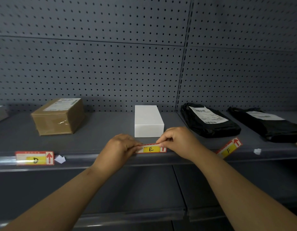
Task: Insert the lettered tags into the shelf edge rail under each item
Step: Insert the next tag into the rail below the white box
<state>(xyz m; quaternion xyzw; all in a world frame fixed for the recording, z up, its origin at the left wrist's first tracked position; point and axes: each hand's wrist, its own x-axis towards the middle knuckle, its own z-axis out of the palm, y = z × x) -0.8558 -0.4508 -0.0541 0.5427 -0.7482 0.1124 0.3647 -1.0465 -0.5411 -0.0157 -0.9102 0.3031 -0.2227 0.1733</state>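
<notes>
Tag E point(151, 149) was pinched by fingers point(135, 146) of my left hand point(121, 147) and right hand point(177, 141); tag D point(34, 158) looked seated, tag F point(228, 148) loose.

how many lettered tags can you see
3. D sits in the rail, left; E is pinched between left hand and right hand, centre; F lies tilted on the shelf edge, right. Another may be cut off far right.
</notes>
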